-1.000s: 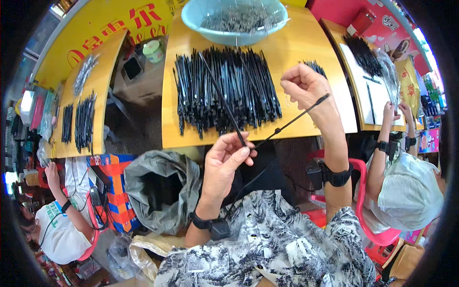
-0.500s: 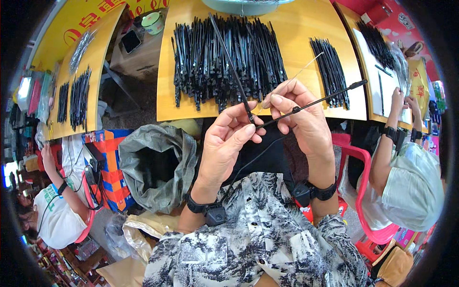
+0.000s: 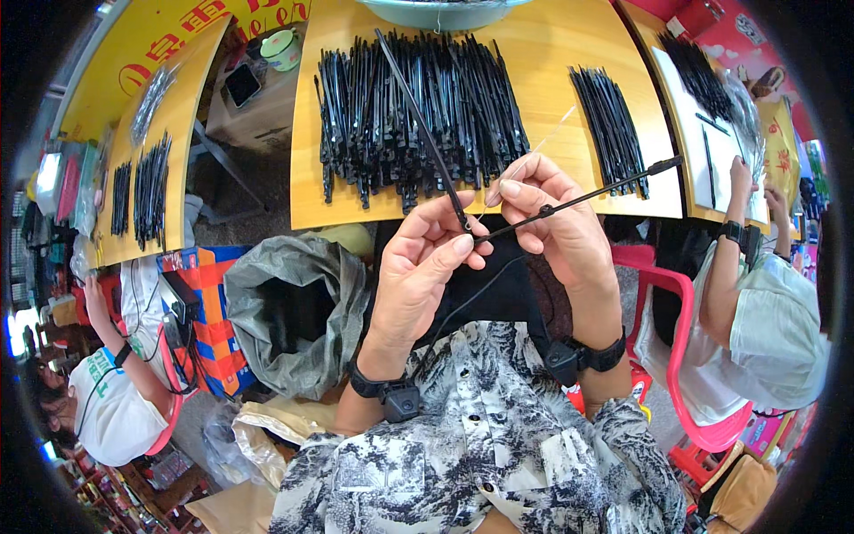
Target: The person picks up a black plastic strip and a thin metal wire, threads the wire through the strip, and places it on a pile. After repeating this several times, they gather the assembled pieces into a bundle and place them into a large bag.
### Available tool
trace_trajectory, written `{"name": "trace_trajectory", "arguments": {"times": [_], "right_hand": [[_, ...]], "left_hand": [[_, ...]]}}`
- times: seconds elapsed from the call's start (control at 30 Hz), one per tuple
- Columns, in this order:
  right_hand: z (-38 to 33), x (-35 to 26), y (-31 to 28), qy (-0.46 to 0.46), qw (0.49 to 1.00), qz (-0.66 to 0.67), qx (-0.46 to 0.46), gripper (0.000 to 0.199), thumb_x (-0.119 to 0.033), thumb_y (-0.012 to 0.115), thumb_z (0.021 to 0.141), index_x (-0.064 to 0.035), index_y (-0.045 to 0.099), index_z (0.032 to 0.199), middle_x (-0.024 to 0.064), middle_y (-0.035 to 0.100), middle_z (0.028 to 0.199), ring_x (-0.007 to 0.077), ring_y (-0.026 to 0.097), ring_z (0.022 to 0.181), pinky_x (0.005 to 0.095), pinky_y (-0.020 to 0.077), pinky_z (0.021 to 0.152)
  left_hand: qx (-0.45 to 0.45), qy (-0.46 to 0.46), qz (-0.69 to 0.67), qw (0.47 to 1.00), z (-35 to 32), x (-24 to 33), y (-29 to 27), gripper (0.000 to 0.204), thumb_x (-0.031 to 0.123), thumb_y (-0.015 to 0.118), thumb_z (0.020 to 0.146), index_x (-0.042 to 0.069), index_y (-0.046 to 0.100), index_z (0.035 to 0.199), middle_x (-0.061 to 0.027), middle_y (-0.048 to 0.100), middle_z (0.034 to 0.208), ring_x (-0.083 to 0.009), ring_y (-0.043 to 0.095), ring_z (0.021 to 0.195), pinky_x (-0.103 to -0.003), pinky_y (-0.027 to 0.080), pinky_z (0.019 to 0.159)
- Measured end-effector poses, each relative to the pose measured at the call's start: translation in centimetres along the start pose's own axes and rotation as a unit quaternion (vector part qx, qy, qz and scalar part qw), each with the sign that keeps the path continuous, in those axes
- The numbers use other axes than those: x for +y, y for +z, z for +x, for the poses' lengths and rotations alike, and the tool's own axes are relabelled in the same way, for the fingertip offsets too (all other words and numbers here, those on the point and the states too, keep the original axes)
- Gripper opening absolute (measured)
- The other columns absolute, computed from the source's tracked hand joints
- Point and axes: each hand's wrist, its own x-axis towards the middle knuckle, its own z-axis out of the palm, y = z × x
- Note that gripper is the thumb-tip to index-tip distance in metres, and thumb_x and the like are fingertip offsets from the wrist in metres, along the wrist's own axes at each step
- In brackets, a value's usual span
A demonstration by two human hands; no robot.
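My left hand [image 3: 420,265] is closed, thumb and fingers pinching the near end of a long, slim black strip [image 3: 418,120] that slants up over the table to the far left. From the same pinch a thin black rod [image 3: 598,189] runs out to the right, with a small knob partway along and a thicker far end. My right hand [image 3: 562,222] pinches a fine, pale strand [image 3: 553,130] between thumb and forefinger, just above the rod. Where rod and strip meet is partly hidden by my left fingertips.
A wide heap of black strips [image 3: 418,125] lies on the yellow table [image 3: 547,53], a smaller bundle [image 3: 609,125] to its right. A pale blue basin [image 3: 445,12] sits at the far edge. A grey sack [image 3: 298,311] stands open at left. Two people [image 3: 120,396] work at side tables.
My hands hold nearly the same pose, with the right hand shifted slightly left along with the fine strand. The view has moved a little.
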Motion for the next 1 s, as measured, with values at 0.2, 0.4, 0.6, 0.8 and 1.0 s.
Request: {"name": "trace_trajectory", "arguments": {"times": [0.2, 0.4, 0.6, 0.8, 1.0], "right_hand": [[0.05, 0.01, 0.03, -0.002, 1.000, 0.004, 0.002, 0.013, -0.016, 0.060, 0.084, -0.0061, 0.052, 0.089, 0.0027, 0.059, 0.080, 0.0031, 0.048, 0.062, 0.0134, 0.0358, 0.042], [0.07, 0.11, 0.02, 0.014, 0.999, 0.026, -0.022, 0.012, -0.015, 0.059, 0.084, -0.0060, 0.052, 0.088, 0.0032, 0.059, 0.080, 0.0030, 0.047, 0.061, 0.0132, 0.0355, 0.043], [0.43, 0.31, 0.02, 0.010, 0.999, 0.033, -0.010, 0.012, -0.014, 0.060, 0.084, -0.0066, 0.052, 0.087, 0.0026, 0.059, 0.080, 0.0024, 0.046, 0.061, 0.0131, 0.0349, 0.042], [0.70, 0.82, -0.18, 0.047, 0.996, 0.070, -0.002, 0.010, -0.014, 0.061, 0.083, -0.0080, 0.052, 0.086, 0.0017, 0.059, 0.078, 0.0021, 0.046, 0.060, 0.0123, 0.0347, 0.042], [0.50, 0.67, -0.02, 0.081, 0.991, 0.106, -0.021, 0.010, -0.014, 0.061, 0.083, -0.0076, 0.053, 0.085, 0.0018, 0.058, 0.078, 0.0020, 0.046, 0.061, 0.0124, 0.0339, 0.041]], "left_hand": [[0.002, 0.006, 0.020, 1.000, -0.06, -0.02, 0.22, 0.036, 0.006, 0.054, 0.087, 0.000, 0.046, 0.121, -0.0100, 0.058, 0.098, -0.0151, 0.058, 0.086, -0.023, 0.047, 0.074], [0.009, 0.004, 0.023, 1.000, 0.10, -0.06, 0.12, 0.035, 0.005, 0.055, 0.086, 0.000, 0.047, 0.120, -0.0100, 0.058, 0.097, -0.0154, 0.058, 0.085, -0.024, 0.047, 0.074], [0.008, 0.002, 0.021, 1.000, 0.08, -0.09, 0.07, 0.035, 0.004, 0.055, 0.086, 0.000, 0.048, 0.120, -0.0100, 0.058, 0.097, -0.0155, 0.058, 0.084, -0.024, 0.047, 0.074], [0.019, -0.006, 0.009, 1.000, 0.07, -0.29, -0.03, 0.035, -0.001, 0.052, 0.085, 0.000, 0.046, 0.120, -0.0098, 0.056, 0.096, -0.0158, 0.058, 0.083, -0.021, 0.048, 0.070], [0.014, 0.008, -0.032, 0.999, -0.04, -0.71, -0.22, 0.029, 0.006, 0.054, 0.087, 0.002, 0.049, 0.115, -0.0106, 0.057, 0.094, -0.0180, 0.059, 0.079, -0.022, 0.048, 0.065]]}}
